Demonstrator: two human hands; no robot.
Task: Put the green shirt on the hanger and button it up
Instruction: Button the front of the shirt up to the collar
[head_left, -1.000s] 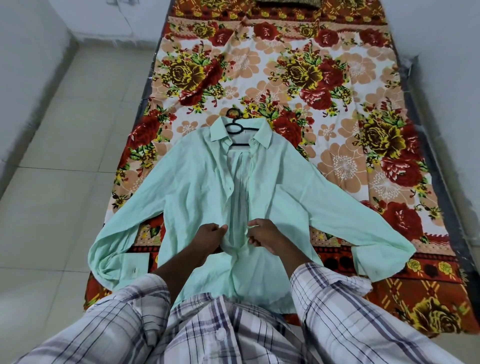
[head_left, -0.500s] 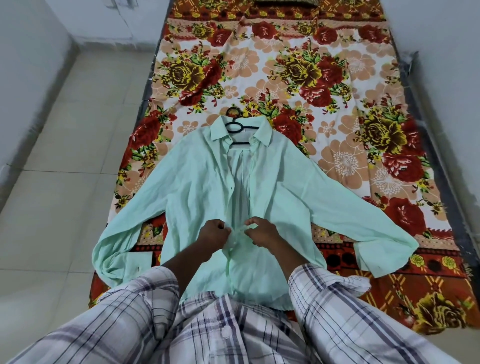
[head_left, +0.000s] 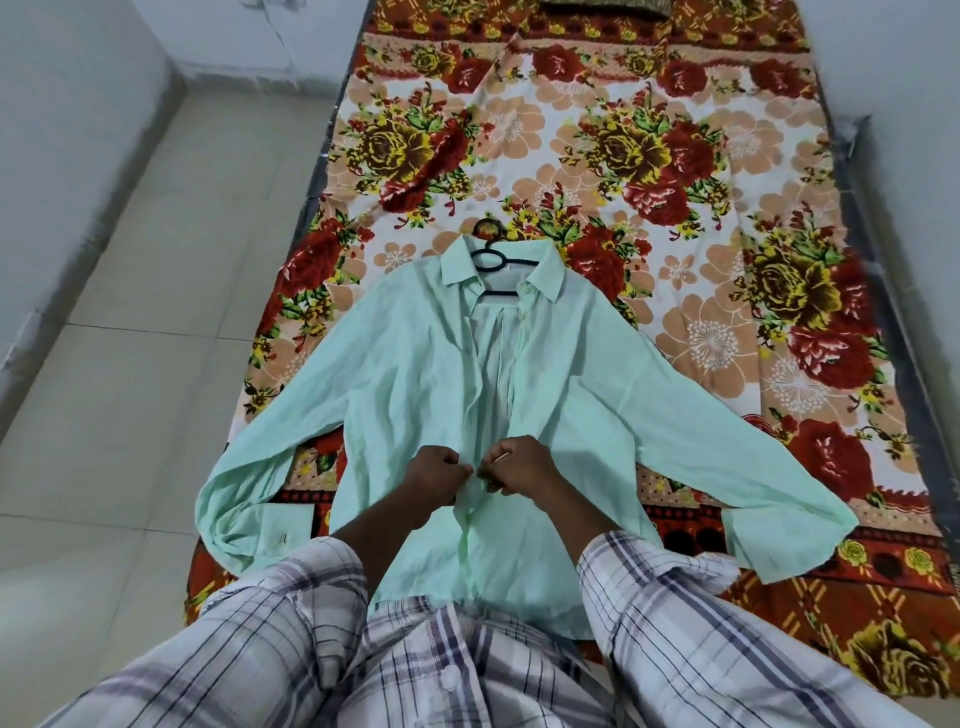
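The pale green shirt (head_left: 415, 374) lies flat on the bed, front up, sleeves spread to both sides. A black hanger (head_left: 491, 257) sits inside its collar, hook pointing away from me. The front gapes open from the collar down to my hands; below them the two edges meet. My left hand (head_left: 434, 475) pinches the left front edge at mid-chest. My right hand (head_left: 522, 465) pinches the right front edge just beside it. The knuckles nearly touch. Any button between the fingers is hidden.
A floral bedsheet (head_left: 701, 208) in red, yellow and peach covers the mattress. Pale floor tiles (head_left: 156, 312) run along the left. A white wall (head_left: 924, 156) borders the right side of the bed. My plaid sleeves fill the bottom of the view.
Both hands have moved slightly up the shirt front and closer together, drawing the two front edges together at mid-chest. The shirt and hanger have stayed in place.
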